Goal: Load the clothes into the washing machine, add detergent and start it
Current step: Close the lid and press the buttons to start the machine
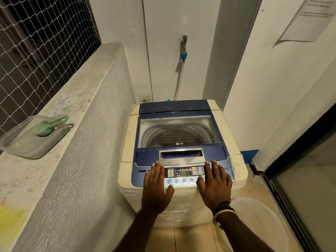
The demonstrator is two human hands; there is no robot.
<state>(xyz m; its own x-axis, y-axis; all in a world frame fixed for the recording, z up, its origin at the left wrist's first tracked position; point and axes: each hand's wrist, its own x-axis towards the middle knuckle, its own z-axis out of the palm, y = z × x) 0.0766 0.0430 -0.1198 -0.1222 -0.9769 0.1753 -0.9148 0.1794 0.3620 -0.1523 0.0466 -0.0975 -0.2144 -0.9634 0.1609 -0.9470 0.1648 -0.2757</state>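
A cream and blue top-load washing machine (183, 110) stands against the back wall with its glass lid (178, 131) shut; dark clothes show dimly in the drum through it. My left hand (157, 186) lies flat on the left part of the control panel (184, 172), fingers spread. My right hand (215, 184) lies flat on the panel's right part, its thumb on a round button in the bottom row. Neither hand holds anything. Several panel indicators glow orange and green.
On the concrete ledge at the left sits a clear plastic container (27, 146) with a green scoop (49, 125) on its lid. A tap with a hose (183, 50) hangs on the wall behind. A clear tub (269, 224) stands on the floor at the right, beside a glass door (309, 188).
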